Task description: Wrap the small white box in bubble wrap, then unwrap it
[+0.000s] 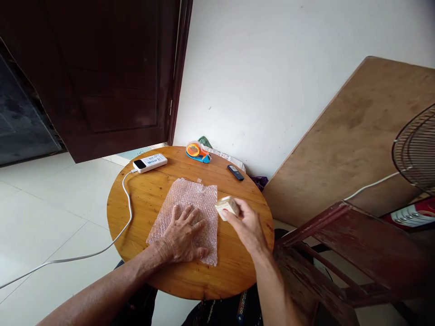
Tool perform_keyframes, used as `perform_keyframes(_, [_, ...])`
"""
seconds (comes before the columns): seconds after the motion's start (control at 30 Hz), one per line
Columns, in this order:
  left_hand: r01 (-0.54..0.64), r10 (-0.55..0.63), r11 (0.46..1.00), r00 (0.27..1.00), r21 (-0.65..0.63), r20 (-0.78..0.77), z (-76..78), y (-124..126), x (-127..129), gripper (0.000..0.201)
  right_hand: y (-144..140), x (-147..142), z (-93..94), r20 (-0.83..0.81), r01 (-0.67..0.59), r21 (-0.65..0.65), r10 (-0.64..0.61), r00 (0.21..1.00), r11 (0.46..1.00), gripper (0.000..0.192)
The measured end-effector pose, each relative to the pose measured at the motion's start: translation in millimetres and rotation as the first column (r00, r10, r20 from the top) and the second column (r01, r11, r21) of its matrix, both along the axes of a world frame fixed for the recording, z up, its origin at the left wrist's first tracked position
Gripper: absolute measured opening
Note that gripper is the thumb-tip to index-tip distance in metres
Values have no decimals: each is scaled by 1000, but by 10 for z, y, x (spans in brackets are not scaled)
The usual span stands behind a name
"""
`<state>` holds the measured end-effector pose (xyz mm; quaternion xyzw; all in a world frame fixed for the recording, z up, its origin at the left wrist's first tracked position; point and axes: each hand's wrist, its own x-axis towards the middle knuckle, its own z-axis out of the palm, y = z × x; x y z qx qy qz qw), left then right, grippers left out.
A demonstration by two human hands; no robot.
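Left hand [183, 233] spread wide, palm down on the bubble wrap [192, 194] on the wooden surface [234, 262]; right hand [249, 224], its grip pinching a small box [227, 207] by the wrap's right edge! Steadying the wrap looks the step; next calls, I'd judge, for a careful pinch. Count: one wrap, one box, one tape dispenser [199, 157], one dark handset [235, 172].

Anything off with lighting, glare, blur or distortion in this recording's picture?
Head view: white wall bright, dark door losing detail in shadow; head view: small glints on the bubble wrap; head view: the small box in the right hand looks soft, its print unreadable; head view: wide-angle look, with the fan cut off at the edge.
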<state>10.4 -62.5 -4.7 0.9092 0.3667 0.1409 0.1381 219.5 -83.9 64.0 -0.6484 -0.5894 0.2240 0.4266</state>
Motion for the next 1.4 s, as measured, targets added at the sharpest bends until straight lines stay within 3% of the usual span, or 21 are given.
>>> perform_keyframes(0.07, [-13, 13, 1000, 1000, -9, 8, 3, 1, 10, 87, 32, -294, 7, -232, -246, -10, 237, 943, 969, 44])
perform_keyframes(0.13, [-16, 16, 1000, 1000, -14, 15, 5, 5, 20, 91, 125, -485, -78, -343, -354, -32, 323, 882, 935, 41])
perform_keyframes(0.23, [2, -2, 1000, 1000, -18, 5, 10, 18, 28, 92, 295, -530, -310, -526, -305, -101, 210, 824, 947, 36])
perform_keyframes(0.33, [19, -19, 1000, 1000, -21, 1, 40, 28, 12, 92, 380, -444, -504, -604, -222, -102, 116, 789, 970, 37])
perform_keyframes(0.43, [11, -11, 1000, 1000, -2, 8, 86, 13, -77, 85, 368, -404, -578, -579, -196, -84, 113, 808, 977, 40])
perform_keyframes(0.57, [-200, 201, 979, 979, 48, -35, 70, -41, -336, 64, 342, -421, -575, -543, -217, -73, 144, 827, 974, 40])
perform_keyframes(0.63, [-251, 254, 967, 966, 51, -44, 21, -73, -476, 66, 336, -439, -563, -493, -227, -60, 169, 854, 972, 40])
perform_keyframes(0.77, [-239, 238, 970, 971, 51, 19, -46, -118, -626, 78, 298, -518, -552, -206, -226, -12, 219, 954, 974, 38])
perform_keyframes(0.87, [-248, 247, 968, 968, 45, 39, -32, -128, -625, 83, 266, -559, -588, 23, -257, 11, 256, 966, 966, 53])
perform_keyframes(0.97, [-254, 253, 966, 967, 40, 43, -7, -130, -605, 82, 275, -518, -649, -35, -297, -27, 296, 954, 954, 65])
perform_keyframes(1.13, [-260, 259, 965, 965, 25, 46, -1, -128, -605, 83, 338, -423, -684, -147, -367, -55, 356, 923, 929, 45])
perform_keyframes(1.4, [-244, 243, 970, 969, 19, 54, -31, -112, -619, 82, 328, -467, -668, -143, -353, -16, 347, 927, 936, 41])
